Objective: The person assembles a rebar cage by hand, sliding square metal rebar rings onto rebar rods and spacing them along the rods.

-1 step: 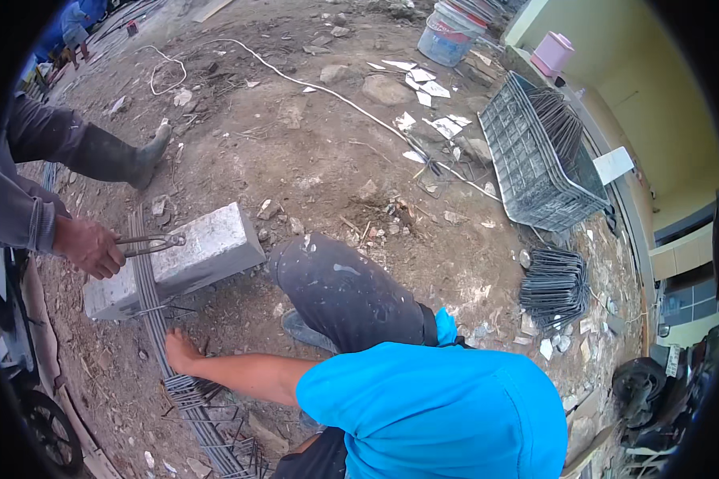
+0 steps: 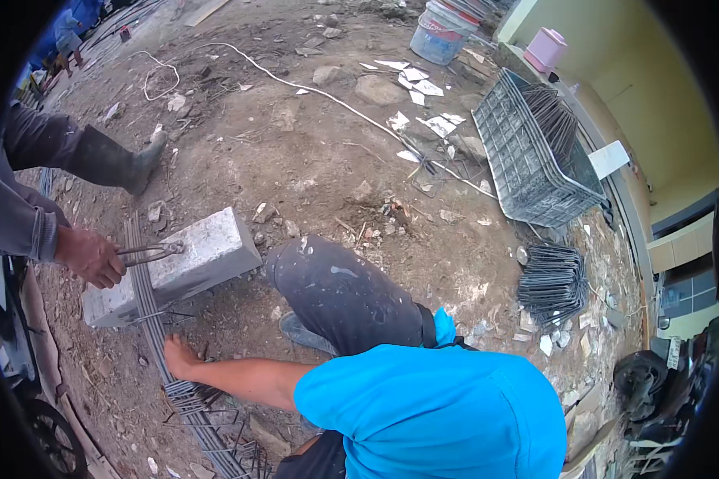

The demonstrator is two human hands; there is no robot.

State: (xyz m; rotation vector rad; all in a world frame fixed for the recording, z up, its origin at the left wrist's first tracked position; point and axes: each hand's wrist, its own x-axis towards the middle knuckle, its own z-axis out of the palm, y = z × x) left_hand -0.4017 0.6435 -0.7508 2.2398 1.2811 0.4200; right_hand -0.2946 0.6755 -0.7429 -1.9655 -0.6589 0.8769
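Observation:
My bare right arm reaches leftward from a blue sleeve. My right hand (image 2: 181,357) is closed on a bundle of thin steel bars (image 2: 142,281), just below a pale concrete block (image 2: 209,246) that props up the bundle's far end. Bent steel stirrups (image 2: 187,393) sit around the bars on the near side of my hand. Across from me, a co-worker's hand (image 2: 88,255) holds metal pincers (image 2: 166,249), whose jaws lie over the block beside the bars. My left hand does not show.
At right stand a grey plastic crate (image 2: 519,152) of bent bars and a stirrup pile (image 2: 551,286). A white cable (image 2: 327,93) crosses the dirt near broken tiles (image 2: 420,85) and a bucket (image 2: 439,36). The co-worker's boot (image 2: 144,162) rests at left. Motorbike wheels (image 2: 641,375) show at lower right.
The whole view has shifted slightly. The co-worker's hand and pincers sit slightly lower in the picture. My right hand keeps its place on the bars.

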